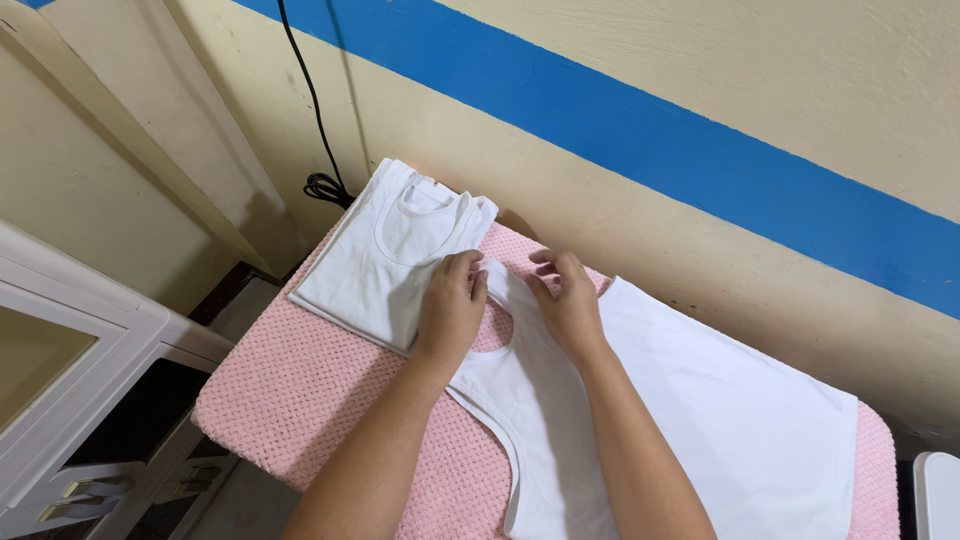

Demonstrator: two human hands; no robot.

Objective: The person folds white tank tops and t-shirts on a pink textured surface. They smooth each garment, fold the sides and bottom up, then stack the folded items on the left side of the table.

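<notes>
A white sleeveless undershirt (pixel 720 420) lies spread flat on a pink textured cover (pixel 300 390) over a board. My left hand (pixel 452 305) and my right hand (pixel 567 300) both rest on its shoulder straps near the neckline, fingers pinching the fabric at the strap tops. A second white undershirt (pixel 385 255), folded, lies at the far left end of the board, just beside my left hand.
A cream wall with a blue stripe (pixel 640 130) runs right behind the board. A black cable (pixel 315 120) hangs down the wall to a coil by the folded shirt. A white cabinet (pixel 80 370) stands at the left. A white object's corner (pixel 935 495) shows at the right edge.
</notes>
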